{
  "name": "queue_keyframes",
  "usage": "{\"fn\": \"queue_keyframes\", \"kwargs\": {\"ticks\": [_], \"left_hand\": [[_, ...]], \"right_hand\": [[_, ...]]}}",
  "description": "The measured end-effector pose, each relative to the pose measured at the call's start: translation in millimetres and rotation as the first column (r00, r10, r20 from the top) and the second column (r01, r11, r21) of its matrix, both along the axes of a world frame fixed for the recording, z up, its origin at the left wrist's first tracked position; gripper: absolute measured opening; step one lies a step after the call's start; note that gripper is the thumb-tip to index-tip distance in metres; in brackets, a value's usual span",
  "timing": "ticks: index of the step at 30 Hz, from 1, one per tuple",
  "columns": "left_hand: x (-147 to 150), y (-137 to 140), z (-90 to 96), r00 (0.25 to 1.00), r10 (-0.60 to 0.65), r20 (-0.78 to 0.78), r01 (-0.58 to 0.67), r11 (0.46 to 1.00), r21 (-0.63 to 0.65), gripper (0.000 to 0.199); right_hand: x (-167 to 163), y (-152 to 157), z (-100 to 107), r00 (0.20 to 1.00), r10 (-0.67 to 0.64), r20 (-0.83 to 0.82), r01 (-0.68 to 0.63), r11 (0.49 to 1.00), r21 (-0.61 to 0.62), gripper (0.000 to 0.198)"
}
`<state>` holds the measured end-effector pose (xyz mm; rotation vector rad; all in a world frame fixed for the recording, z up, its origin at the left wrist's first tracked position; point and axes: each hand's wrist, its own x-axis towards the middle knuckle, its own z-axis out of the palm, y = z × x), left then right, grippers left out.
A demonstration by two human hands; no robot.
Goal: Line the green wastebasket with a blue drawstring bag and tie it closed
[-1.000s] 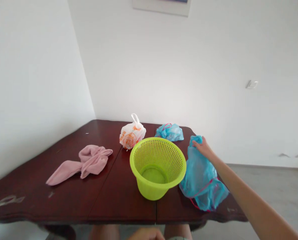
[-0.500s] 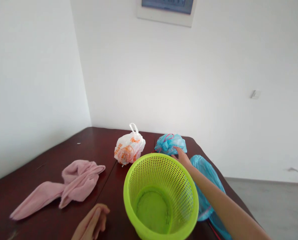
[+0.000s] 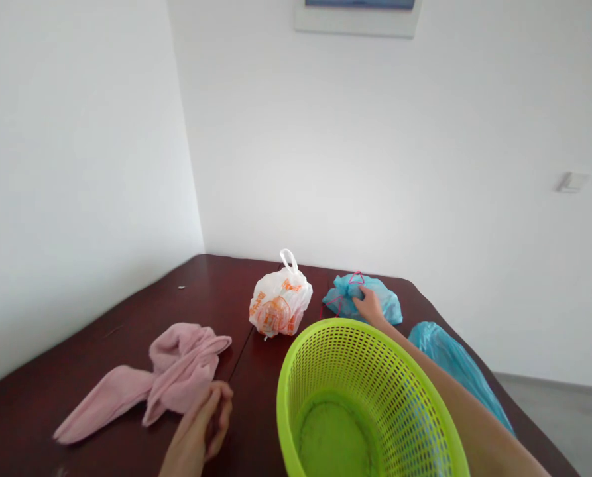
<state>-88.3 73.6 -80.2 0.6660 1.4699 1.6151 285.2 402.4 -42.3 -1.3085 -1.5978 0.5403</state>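
Note:
My right hand (image 3: 369, 306) reaches past a green perforated plastic basket (image 3: 333, 434) to a tied blue plastic bag (image 3: 388, 303) with pink drawstrings at the back of the table. Its thumb and fingers are closed on the bag near the knot; some fingers are hidden. In the near left, my left hand (image 3: 206, 424) is loosely curled, thumb against fingers, with nothing visible in it. Just beyond it lies a knotted pink cloth (image 3: 183, 368). The basket stands between my hands with its inside bare.
A knotted white plastic bag with orange print (image 3: 282, 301) sits behind the basket. Another blue plastic bag (image 3: 457, 361) lies near the right edge of the dark red table (image 3: 176, 308). White walls border the table at the back and left.
My right hand has gone from lying over the blue bag's front to closing on it near the knot. My left hand's fingers have drawn together. The view has shifted left.

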Motion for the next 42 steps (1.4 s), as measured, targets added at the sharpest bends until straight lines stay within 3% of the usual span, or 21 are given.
{"fn": "queue_keyframes", "kwargs": {"ticks": [4, 7, 9, 11, 14, 18, 26, 29, 33, 37, 40, 42], "left_hand": [[3.2, 79.0, 67.9, 0.987, -0.118, -0.112, 0.138, 0.971, 0.195, 0.068], [33.0, 146.3, 105.1, 0.913, -0.311, -0.264, 0.395, 0.837, 0.380, 0.061], [63.6, 185.1, 115.1, 0.833, -0.417, -0.364, 0.542, 0.745, 0.388, 0.056], [95.7, 215.3, 114.0, 0.740, -0.507, -0.441, 0.659, 0.678, 0.326, 0.048], [131.9, 241.4, 101.1, 0.713, -0.521, -0.469, 0.681, 0.675, 0.285, 0.048], [146.3, 250.3, 89.6, 0.761, -0.467, -0.451, 0.620, 0.729, 0.290, 0.056], [129.2, 249.9, 98.4, 0.574, -0.478, -0.665, 0.752, 0.629, 0.197, 0.034], [121.0, 250.0, 102.3, 0.536, -0.479, -0.695, 0.760, 0.632, 0.151, 0.033], [118.3, 245.5, 112.3, 0.514, -0.452, -0.729, 0.730, 0.677, 0.095, 0.032], [123.1, 234.3, 122.7, 0.379, -0.418, -0.826, 0.752, 0.659, 0.011, 0.021], [118.9, 233.0, 124.4, 0.242, -0.363, -0.900, 0.769, 0.638, -0.050, 0.010], [111.5, 236.8, 123.9, 0.188, -0.287, -0.939, 0.747, 0.663, -0.054, 0.005]], "right_hand": [[-0.2, -1.7, 5.2, 0.985, 0.053, -0.165, -0.049, 0.998, 0.031, 0.038], [-0.1, -13.4, 8.7, 0.953, 0.072, -0.293, -0.064, 0.997, 0.039, 0.061], [-1.1, -21.6, 10.7, 0.929, 0.091, -0.359, -0.081, 0.996, 0.042, 0.071], [-3.2, -27.3, 12.3, 0.908, 0.124, -0.400, -0.116, 0.992, 0.044, 0.077], [-7.1, -30.4, 13.7, 0.889, 0.180, -0.421, -0.182, 0.983, 0.036, 0.079], [-9.9, -32.9, 12.7, 0.857, 0.307, -0.414, -0.329, 0.944, 0.020, 0.069], [-11.9, -40.1, 8.6, 0.830, 0.459, -0.318, -0.483, 0.875, 0.002, 0.035], [-9.0, -44.2, 15.2, 0.835, 0.477, -0.275, -0.487, 0.873, 0.036, 0.028], [-2.2, -61.9, 33.1, 0.860, 0.444, -0.250, -0.427, 0.896, 0.123, 0.039], [-1.2, -77.6, 44.0, 0.847, 0.461, -0.263, -0.435, 0.887, 0.153, 0.031], [-1.8, -75.4, 41.2, 0.903, 0.371, -0.218, -0.334, 0.923, 0.189, 0.023], [-1.4, -70.1, 37.4, 0.927, 0.309, -0.212, -0.268, 0.942, 0.201, 0.019]]}}
